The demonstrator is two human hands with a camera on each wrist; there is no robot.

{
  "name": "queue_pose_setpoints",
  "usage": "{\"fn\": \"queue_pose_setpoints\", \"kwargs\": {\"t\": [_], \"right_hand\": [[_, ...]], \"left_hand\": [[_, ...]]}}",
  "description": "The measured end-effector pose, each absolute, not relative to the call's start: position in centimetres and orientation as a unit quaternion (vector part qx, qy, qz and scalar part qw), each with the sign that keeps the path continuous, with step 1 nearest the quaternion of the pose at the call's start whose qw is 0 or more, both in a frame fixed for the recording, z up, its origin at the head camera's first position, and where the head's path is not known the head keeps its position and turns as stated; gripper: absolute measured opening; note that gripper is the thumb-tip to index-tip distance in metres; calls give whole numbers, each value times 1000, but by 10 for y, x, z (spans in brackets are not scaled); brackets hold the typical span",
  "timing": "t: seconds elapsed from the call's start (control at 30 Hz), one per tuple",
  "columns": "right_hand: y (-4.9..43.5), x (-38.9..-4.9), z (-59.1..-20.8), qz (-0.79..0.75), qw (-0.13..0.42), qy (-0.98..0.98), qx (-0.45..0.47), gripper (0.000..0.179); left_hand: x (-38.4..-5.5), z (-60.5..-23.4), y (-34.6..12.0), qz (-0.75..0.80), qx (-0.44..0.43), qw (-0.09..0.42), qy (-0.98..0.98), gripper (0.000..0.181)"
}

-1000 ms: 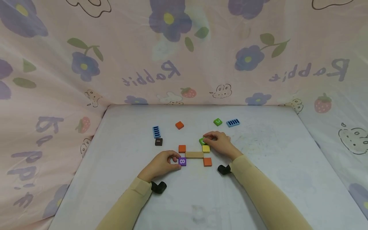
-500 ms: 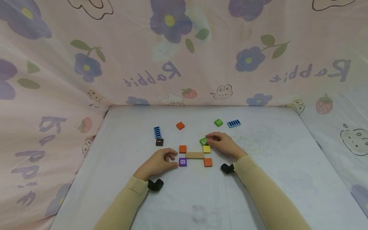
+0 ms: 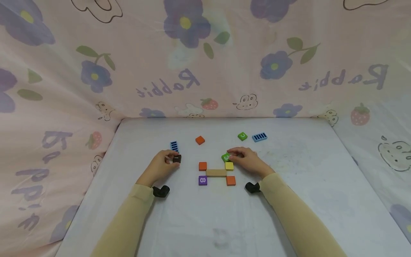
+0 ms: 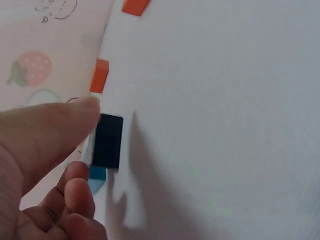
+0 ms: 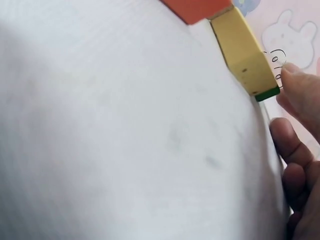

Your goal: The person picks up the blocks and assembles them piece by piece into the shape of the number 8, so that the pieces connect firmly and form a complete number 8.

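Note:
My left hand (image 3: 158,167) reaches to a small dark block (image 3: 177,159) marked with a dash, pinching it between thumb and index finger. In the left wrist view the thumb (image 4: 60,127) lies along that block's side. My right hand (image 3: 248,160) pinches a green number block (image 3: 225,157) by its right side, just behind a yellow block (image 3: 229,166). A wooden bar (image 3: 216,173) lies between the yellow block, a red-orange block (image 3: 203,166), a purple block marked 8 (image 3: 202,180) and another red-orange block (image 3: 231,180).
Behind these lie a blue striped block (image 3: 174,146), an orange block (image 3: 200,140), a second green block (image 3: 242,136) and another blue striped block (image 3: 259,137). A printed cloth wall (image 3: 231,78) encloses the white tabletop (image 3: 305,200).
My left hand has left the purple block, moved left and away from me, and come to the dark block. My right hand has stayed at the green block.

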State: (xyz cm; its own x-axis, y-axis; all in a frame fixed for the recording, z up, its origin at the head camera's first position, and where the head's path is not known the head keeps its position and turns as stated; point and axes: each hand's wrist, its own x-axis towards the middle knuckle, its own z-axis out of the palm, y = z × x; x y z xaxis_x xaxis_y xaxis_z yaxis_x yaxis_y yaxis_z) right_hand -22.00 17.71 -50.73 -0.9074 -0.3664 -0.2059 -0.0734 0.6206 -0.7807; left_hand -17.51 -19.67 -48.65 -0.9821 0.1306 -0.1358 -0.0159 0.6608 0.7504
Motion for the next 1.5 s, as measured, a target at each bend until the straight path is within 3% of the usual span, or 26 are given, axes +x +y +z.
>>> {"fn": "queue_pose_setpoints", "kwargs": {"t": [0.8,1.17,1.5], "right_hand": [[178,-218,-503,-359,129,913,-142,31],[179,-219,-502,-365,129,910,-147,30],[173,-221,-509,-361,149,910,-138,32]], "left_hand": [[-190,-496,-199,399,35,102,911,38],[-193,-476,-172,394,58,80,914,37],[-215,-473,-142,392,103,144,903,30]]}}
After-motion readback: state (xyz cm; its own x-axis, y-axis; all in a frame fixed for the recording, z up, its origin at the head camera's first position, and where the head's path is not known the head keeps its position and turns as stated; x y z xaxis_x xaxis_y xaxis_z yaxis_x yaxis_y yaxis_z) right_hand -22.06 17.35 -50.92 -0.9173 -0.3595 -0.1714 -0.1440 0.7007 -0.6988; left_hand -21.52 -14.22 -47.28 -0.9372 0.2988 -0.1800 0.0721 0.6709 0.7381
